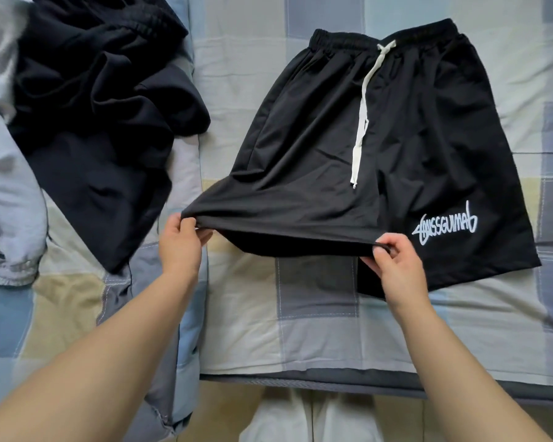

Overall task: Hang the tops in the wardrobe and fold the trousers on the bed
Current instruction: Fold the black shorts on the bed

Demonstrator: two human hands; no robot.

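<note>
While my left hand [181, 242] and right hand [393, 260] pinch the hem of one leg, the thin black drawstring shorts [358, 138] lie flat on the checked bedspread [316, 314]; light, limp, probably slippery, best held at hem corners.

You are standing in a bedroom at home, looking down over the near edge of a bed [316, 317] covered in a patchwork-check quilt of blue, grey and beige. Loose clothing lies across it: black shorts [380, 148] spread flat, a heap of dark garments [103, 100] toward the far left corner, and a pale grey garment [7, 199] at the left edge.
</note>
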